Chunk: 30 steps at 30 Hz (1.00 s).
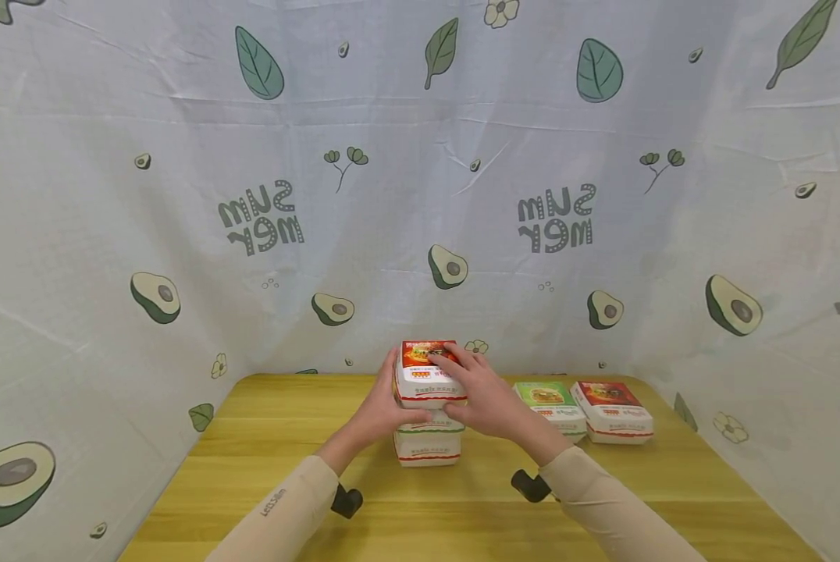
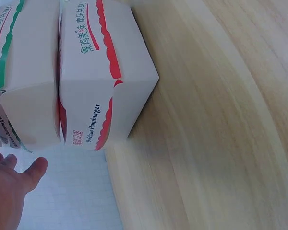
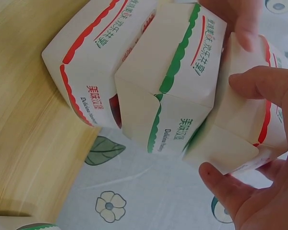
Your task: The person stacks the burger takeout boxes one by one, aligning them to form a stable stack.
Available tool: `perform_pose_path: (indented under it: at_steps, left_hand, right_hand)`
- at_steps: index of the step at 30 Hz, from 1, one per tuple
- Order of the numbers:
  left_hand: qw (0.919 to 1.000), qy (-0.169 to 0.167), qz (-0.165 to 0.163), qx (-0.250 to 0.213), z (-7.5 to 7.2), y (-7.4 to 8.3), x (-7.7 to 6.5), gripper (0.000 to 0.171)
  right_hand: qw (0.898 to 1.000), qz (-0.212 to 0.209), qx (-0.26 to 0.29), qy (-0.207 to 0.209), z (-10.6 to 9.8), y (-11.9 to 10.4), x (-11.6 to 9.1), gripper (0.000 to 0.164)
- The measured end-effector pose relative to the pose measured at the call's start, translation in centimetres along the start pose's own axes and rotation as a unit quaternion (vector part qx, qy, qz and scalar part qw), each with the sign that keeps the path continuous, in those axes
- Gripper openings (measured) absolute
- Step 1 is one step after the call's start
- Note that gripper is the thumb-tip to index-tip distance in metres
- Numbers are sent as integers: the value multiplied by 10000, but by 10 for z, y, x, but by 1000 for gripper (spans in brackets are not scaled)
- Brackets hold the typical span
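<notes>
Three hamburger boxes form a stack on the wooden table, seen in all views. On top is a red-trimmed hamburger box [image 1: 423, 393], gripped between both hands. My left hand [image 1: 376, 412] holds its left side, thumb at the lower front. The right hand [image 1: 489, 398] grips its right side, with fingers over the red lid. Beneath lies a green-trimmed hamburger box [image 3: 170, 72], and at the bottom another red-trimmed hamburger box [image 2: 93, 67]. In the right wrist view the top box sits against the green one, slightly skewed. Fingers behind the boxes are partly hidden.
To the right on the table [image 1: 265, 437] stand a green-lidded hamburger box [image 1: 564, 425] and a red-lidded hamburger box [image 1: 624, 425], side by side. A printed cloth [image 1: 392, 195] with avocados and leaves hangs behind the table and along its sides.
</notes>
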<state>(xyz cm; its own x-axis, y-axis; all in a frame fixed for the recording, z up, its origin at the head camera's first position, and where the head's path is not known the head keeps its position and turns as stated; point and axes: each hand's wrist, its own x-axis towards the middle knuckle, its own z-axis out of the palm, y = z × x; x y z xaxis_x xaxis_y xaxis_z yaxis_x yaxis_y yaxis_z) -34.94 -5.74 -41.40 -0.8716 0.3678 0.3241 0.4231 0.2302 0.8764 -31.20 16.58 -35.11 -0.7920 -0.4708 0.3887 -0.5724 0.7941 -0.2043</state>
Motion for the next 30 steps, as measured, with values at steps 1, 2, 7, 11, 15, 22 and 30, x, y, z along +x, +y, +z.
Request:
perform_pose_path:
  at_steps: [1,2,7,11,15,22,30]
  left_hand:
    - [10000,21,5,-16,0,1,0,126]
    - [10000,31,67,-44,0,2,1,125]
    - [9994,-9,273,-211,-1,3,3,118]
    - [9997,-2,201,-151,-1,0,4,117]
    - [9996,-10,209,-190,0,-3,4,119]
    - [9992,8,277,-289,1,-5,2,121]
    - [9992,52,232,-308,0,-5,3,128]
  right_hand:
    - [10000,14,-14,-9,0,0,0,76]
    - [10000,11,-21,-6,0,0,0,76]
    - [9999,30,-111,-9,1,0,1,76]
    - [9998,35,-175,10,2,-1,1,77]
    - [9998,61,-167,12,2,-2,1,77]
    - [9999,31,-165,-6,3,-2,2,77]
    - [9999,37,-159,6,2,-2,3,78]
